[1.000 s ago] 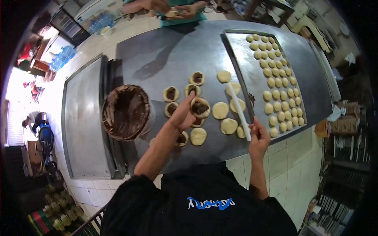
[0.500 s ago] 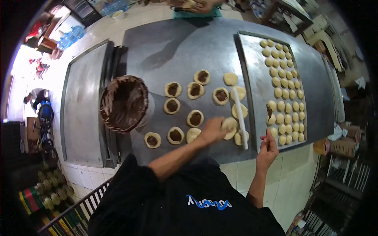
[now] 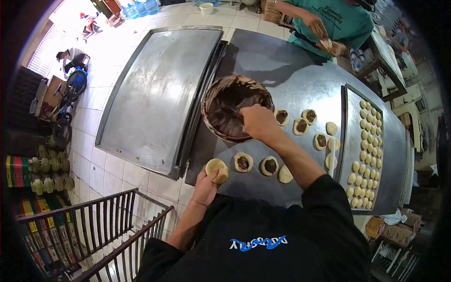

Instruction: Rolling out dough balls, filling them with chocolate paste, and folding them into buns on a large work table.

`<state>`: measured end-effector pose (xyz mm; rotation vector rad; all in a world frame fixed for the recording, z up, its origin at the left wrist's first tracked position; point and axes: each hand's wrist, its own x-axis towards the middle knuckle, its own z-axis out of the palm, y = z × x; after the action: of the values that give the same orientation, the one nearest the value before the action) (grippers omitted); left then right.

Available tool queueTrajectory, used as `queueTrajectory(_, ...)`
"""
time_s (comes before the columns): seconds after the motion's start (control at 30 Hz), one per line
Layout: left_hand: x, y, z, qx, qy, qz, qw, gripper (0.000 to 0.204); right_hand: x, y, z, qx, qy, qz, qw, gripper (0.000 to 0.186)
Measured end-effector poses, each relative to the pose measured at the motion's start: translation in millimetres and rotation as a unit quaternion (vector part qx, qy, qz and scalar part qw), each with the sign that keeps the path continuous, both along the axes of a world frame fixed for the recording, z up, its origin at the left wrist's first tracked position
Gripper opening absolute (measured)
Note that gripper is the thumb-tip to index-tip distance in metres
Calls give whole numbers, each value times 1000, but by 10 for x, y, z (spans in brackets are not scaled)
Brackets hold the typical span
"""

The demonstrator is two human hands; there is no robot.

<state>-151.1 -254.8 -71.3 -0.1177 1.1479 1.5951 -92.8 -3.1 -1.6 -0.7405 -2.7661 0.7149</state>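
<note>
My left hand (image 3: 205,189) grips a flat dough round (image 3: 216,170) in front of the table's near edge. My right hand (image 3: 260,123) is closed at the rim of a chocolate-smeared bucket (image 3: 211,99), its fingers around a spoon (image 3: 236,112) that dips into dark brown paste (image 3: 226,121). My fingers and the paste hide most of the spoon. Dough rounds topped with brown filling lie on the table, among them one (image 3: 243,162) and another (image 3: 269,166) near me. Beside them is a plain dough round (image 3: 285,174).
A white rolling pin (image 3: 332,157) lies across plain rounds to the right. Beyond it, a tray (image 3: 348,122) carries rows of small dough balls. A large metal tray (image 3: 155,89) stands left of the bucket. Across the table, a person in a green shirt (image 3: 331,21) handles dough.
The view has turned left. My left hand has picked up a dough round and drawn it toward me. My right hand has brought the spoon from the dough-ball tray to the bucket.
</note>
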Motion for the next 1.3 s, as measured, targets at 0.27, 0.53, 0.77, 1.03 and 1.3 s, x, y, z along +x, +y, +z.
queueTrajectory(0.27,-439,-223,-115,34,-1,65,997,29,-231,-340,128,-68,-111,38,991,27)
queueTrajectory(0.53,-786,199,200,98,91,92,987,35,-273,-292,50,-100,-75,-111,986,30)
queueTrajectory(0.77,-849,339,236,64,153,165,972,34,55,-681,166,-249,72,-126,958,28)
queueTrajectory(1.03,-287,896,1063,238,-74,46,967,58,779,-910,191,-30,294,-94,951,40)
queueTrajectory(1.3,284,1307,964,230,-7,-12,973,52,2409,-509,218,-19,275,-410,870,29)
